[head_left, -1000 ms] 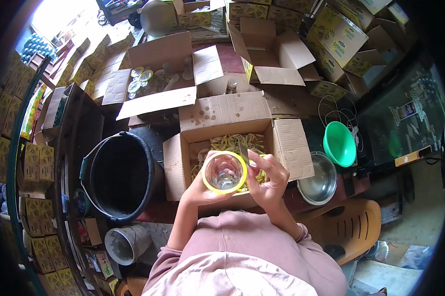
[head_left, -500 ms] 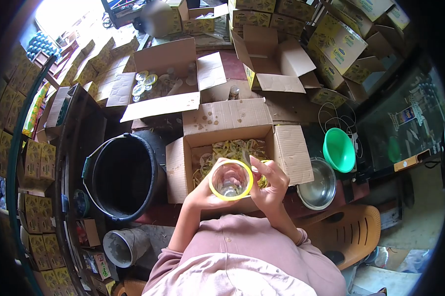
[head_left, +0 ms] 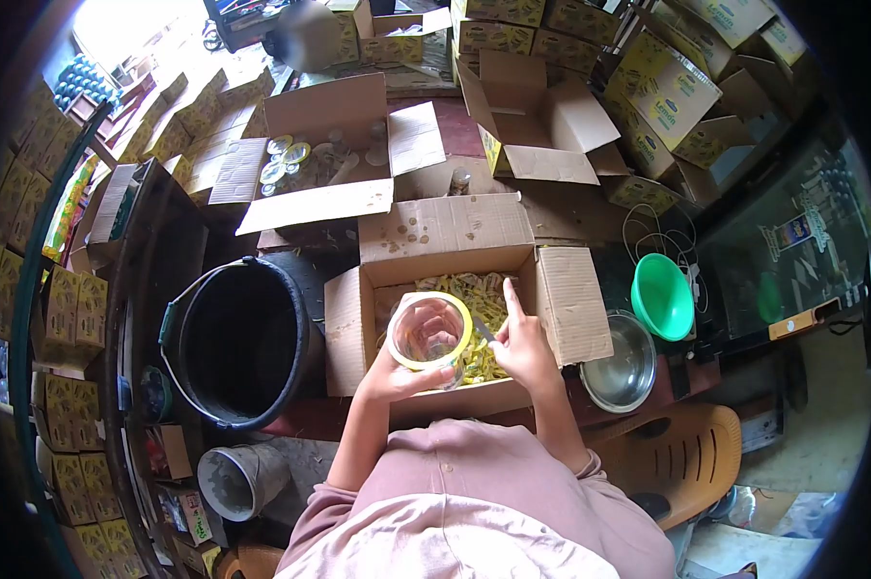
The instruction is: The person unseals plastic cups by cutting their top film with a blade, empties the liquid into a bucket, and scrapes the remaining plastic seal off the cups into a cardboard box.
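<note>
My left hand (head_left: 397,372) is wrapped round a clear plastic jar (head_left: 431,331) with a yellow rim, its open mouth tilted up towards me. To the right of the jar, my right hand (head_left: 527,349) grips a small knife (head_left: 484,330), whose short grey blade points left at the jar; the index finger stretches forward. Blade and jar look apart. Both hands are over an open cardboard box (head_left: 445,232) holding a heap of thin yellow and whitish strips (head_left: 483,294). The knife's handle is hidden in the hand.
A black bucket (head_left: 305,328) stands left of the box, a grey bucket (head_left: 233,482) below it. At right are a green bowl (head_left: 663,297) and a metal bowl (head_left: 621,372). Behind, one open carton (head_left: 324,101) holds jars with yellow rims; another carton (head_left: 551,162) stands open.
The jar in my left hand has moved slightly left and up. My right hand has drawn away from its rim, lowering the knife and stretching out the index finger.
</note>
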{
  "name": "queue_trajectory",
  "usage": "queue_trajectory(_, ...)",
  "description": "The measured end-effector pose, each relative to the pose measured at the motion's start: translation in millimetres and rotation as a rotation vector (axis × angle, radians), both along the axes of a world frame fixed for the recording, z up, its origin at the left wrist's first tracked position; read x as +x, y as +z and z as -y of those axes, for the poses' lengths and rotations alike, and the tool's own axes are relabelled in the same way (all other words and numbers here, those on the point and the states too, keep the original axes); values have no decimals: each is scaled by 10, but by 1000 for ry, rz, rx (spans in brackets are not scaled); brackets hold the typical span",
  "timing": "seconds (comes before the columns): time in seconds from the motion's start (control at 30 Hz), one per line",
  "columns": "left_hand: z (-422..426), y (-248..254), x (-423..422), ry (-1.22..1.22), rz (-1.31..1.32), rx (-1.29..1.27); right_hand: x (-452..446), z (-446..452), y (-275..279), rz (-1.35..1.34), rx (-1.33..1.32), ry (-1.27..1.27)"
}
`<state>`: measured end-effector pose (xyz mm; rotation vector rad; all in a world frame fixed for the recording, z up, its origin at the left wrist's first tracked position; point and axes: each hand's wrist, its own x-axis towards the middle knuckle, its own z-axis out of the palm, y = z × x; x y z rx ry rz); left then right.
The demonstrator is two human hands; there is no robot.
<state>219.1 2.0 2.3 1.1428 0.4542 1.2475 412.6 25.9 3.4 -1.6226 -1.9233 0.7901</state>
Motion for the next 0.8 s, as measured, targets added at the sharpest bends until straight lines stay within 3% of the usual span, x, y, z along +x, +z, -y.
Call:
queue_trajectory(0.03,-4,1,-1,23,3,-4,17,-1,-42,68,-59,5)
queue_trajectory(0.13,-16,61,-8,56,34,32,31,18,8,-119,-17,-25)
queue_trajectory(0.27,-20,96,12,110,84,-22,-44,47,218,-317,199,-112)
queue_trajectory(0.4,-24,150,45,166,69,16,-152,140,449,-480,498,-43)
queue_trajectory(0.8,8,198,131,521,-244,222,-461,244,608,-393,782,-21)
